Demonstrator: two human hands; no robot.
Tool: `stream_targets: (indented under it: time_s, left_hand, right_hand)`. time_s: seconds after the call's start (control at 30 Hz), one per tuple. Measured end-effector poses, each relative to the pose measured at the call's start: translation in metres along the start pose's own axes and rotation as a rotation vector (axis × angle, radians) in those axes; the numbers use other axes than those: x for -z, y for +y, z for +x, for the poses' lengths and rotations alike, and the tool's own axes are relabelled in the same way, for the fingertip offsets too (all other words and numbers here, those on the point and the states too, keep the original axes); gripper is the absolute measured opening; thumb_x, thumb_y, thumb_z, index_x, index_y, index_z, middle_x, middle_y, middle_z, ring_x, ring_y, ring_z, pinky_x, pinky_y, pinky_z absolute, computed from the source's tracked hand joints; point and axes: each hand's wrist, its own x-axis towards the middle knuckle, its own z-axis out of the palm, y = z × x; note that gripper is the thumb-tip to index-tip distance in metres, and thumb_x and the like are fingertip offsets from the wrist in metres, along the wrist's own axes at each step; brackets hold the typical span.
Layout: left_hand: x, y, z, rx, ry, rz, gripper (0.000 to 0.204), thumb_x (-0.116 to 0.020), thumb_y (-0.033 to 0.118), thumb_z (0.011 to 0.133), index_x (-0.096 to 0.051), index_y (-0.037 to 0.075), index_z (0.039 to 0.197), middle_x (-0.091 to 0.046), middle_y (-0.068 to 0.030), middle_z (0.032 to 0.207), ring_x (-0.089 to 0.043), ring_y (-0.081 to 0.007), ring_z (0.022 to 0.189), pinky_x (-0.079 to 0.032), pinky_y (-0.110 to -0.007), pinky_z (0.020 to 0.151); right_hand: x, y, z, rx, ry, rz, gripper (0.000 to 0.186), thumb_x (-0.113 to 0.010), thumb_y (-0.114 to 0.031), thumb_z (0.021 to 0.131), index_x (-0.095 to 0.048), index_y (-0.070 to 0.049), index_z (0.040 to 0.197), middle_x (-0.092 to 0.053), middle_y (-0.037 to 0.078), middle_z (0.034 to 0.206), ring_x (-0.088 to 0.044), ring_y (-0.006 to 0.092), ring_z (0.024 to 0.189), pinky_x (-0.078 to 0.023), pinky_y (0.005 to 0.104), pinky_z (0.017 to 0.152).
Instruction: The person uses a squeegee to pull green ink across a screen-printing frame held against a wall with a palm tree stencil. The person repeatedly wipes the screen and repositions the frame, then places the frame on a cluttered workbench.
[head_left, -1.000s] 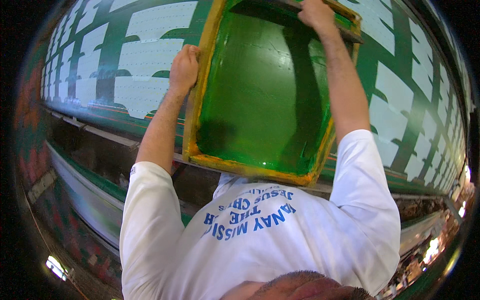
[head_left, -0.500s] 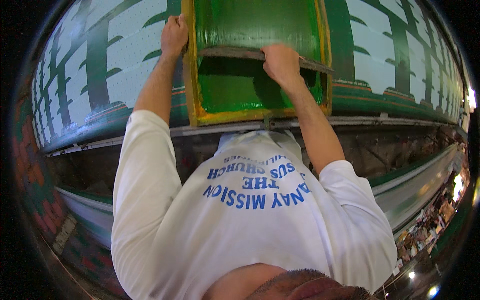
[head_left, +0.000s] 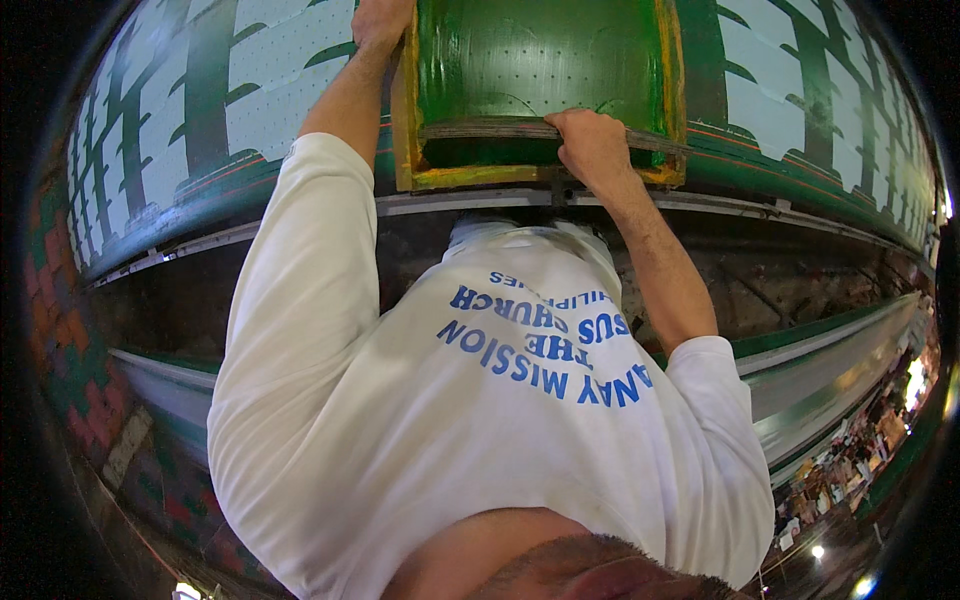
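A screen-printing frame (head_left: 405,120) with yellow-stained edges lies on the long printing table, its mesh (head_left: 530,70) coated with wet green ink. My left hand (head_left: 383,22) is closed on the frame's left side, partly cut off by the top of the picture. Across the inside of the frame runs a long, ink-stained squeegee (head_left: 480,130), close to the near edge. My right hand (head_left: 597,150) grips its upper edge right of the middle, thumb toward me. Dark green ink (head_left: 480,155) shows between the squeegee and the near edge.
Printed cloth (head_left: 270,60) in green and pale blue covers the table on both sides of the frame. A metal rail (head_left: 430,203) edges the table in front of me. Behind me runs another long table (head_left: 830,390), with cluttered scraps (head_left: 850,460) beyond it at right.
My right hand has drawn the squeegee toward me, nearer the frame's near edge. My left hand stays on the frame. The view has shifted, so the frame sits higher in the picture.
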Motion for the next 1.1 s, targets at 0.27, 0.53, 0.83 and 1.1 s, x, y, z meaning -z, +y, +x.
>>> stream_targets:
  time_s: [0.27,0.53,0.83,1.1]
  left_hand:
    - [0.005,0.012,-0.005,0.009,0.127,0.097,0.046,-0.041,0.040,0.106,-0.065,0.002,0.116,-0.070,-0.0280,0.115,-0.067,-0.0461,0.110,-0.055,-0.052,0.091]
    - [0.014,0.004,-0.003,0.035,0.021,0.126,0.058,-0.041,0.054,0.104,-0.060,0.011,0.137,-0.067,-0.0229,0.131,-0.062,-0.0448,0.123,-0.049,-0.056,0.101]
    - [0.023,0.024,-0.013,0.075,-0.006,0.181,0.054,-0.037,0.049,0.106,-0.059,0.010,0.136,-0.066,-0.0235,0.132,-0.061,-0.0454,0.122,-0.048,-0.056,0.101]
    - [0.019,0.004,-0.019,0.100,0.052,0.110,0.053,-0.046,0.051,0.105,-0.067,0.007,0.126,-0.071,-0.0233,0.121,-0.064,-0.0437,0.118,-0.050,-0.051,0.098]
  right_hand:
    - [-0.021,0.002,-0.033,0.112,0.094,0.095,0.033,-0.070,-0.006,0.078,-0.070,-0.004,0.111,-0.072,0.016,0.104,-0.072,0.0345,0.102,-0.060,0.0467,0.082]
    - [-0.009,0.086,-0.073,0.049,0.033,0.746,0.056,-0.077,-0.022,0.089,-0.061,0.001,0.137,-0.061,0.023,0.139,-0.059,0.0404,0.127,-0.049,0.0469,0.107]
    - [-0.026,0.226,-0.053,-0.413,0.173,0.781,0.059,-0.083,-0.034,0.086,-0.067,0.001,0.130,-0.069,0.021,0.121,-0.066,0.0386,0.114,-0.052,0.0448,0.099]
    - [-0.009,0.206,-0.055,-0.382,0.299,0.663,0.037,-0.078,-0.026,0.076,-0.072,0.002,0.101,-0.068,0.020,0.097,-0.068,0.0406,0.092,-0.054,0.0452,0.080]
